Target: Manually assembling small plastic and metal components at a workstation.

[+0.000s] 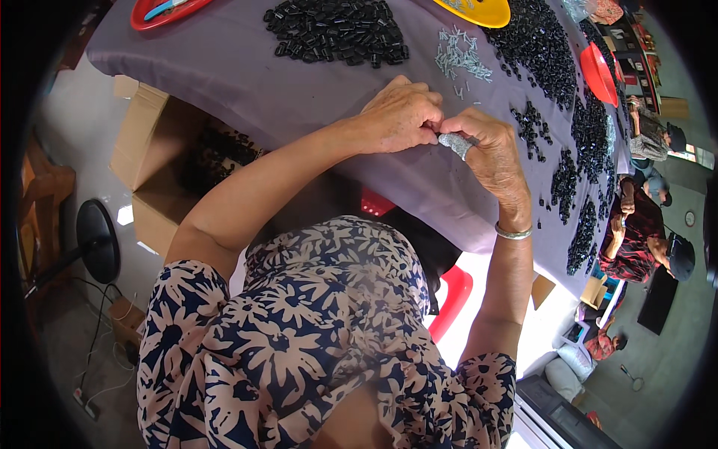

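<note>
Fingers (428,123) of the left hand (396,116) and right hand (490,150) pinch together at centre frame on a small part too tiny to make out, over the grey-clothed tabletop (247,82). Black parts (336,30) lie piled at 12 o'clock; small metal pins (460,56) at 1 o'clock.
</note>
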{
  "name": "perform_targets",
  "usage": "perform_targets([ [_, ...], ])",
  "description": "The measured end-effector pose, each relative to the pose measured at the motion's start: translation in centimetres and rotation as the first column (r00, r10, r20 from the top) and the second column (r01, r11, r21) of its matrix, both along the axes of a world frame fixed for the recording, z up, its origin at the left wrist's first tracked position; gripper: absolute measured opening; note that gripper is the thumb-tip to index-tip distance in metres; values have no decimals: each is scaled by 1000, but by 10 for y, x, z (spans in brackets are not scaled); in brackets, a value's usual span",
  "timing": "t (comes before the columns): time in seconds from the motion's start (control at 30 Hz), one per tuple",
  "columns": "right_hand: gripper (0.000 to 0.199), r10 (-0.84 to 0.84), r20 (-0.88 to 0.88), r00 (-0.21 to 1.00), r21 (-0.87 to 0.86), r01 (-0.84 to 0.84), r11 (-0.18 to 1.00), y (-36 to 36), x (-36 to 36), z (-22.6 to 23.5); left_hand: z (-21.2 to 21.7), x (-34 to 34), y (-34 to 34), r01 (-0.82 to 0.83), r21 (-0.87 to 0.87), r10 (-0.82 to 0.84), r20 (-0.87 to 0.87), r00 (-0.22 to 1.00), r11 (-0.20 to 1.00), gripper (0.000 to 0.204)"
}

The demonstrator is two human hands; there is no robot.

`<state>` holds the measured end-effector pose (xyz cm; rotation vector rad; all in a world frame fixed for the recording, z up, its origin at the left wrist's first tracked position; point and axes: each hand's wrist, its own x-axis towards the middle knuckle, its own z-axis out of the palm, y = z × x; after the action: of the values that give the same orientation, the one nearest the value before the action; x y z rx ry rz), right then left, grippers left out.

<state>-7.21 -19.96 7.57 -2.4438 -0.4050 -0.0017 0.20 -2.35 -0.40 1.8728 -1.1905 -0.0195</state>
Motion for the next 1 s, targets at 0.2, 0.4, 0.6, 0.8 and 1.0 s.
perform_targets([
  [0.2, 16, -38, -247, 968, 286, 111, 952, -9, 7, -16, 0, 0, 1, 10, -26, -10, -13, 1000, 1000, 15],
  [0.4, 10, -30, -497, 867, 392, 255, 884, -9, 15, -8, 7, 2, 3, 29, 8, -29, -34, 999, 1000, 14],
  [0.6, 10, -25, -686, 727, 235, 253, 938, -18, 33, 5, 10, 1, 4, 75, -1, -75, -5, 997, 997, 12],
  [0.8, 21, -40, -783, 621, 122, 215, 969, -8, 49, 11, 19, -4, 10, 15, -90, -25, -113, 993, 996, 15],
  [1.0, 23, -68, -761, 645, -6, 97, 995, 4, 45, 24, 28, -11, 16, 2, -18, -4, -99, 995, 1000, 11],
])
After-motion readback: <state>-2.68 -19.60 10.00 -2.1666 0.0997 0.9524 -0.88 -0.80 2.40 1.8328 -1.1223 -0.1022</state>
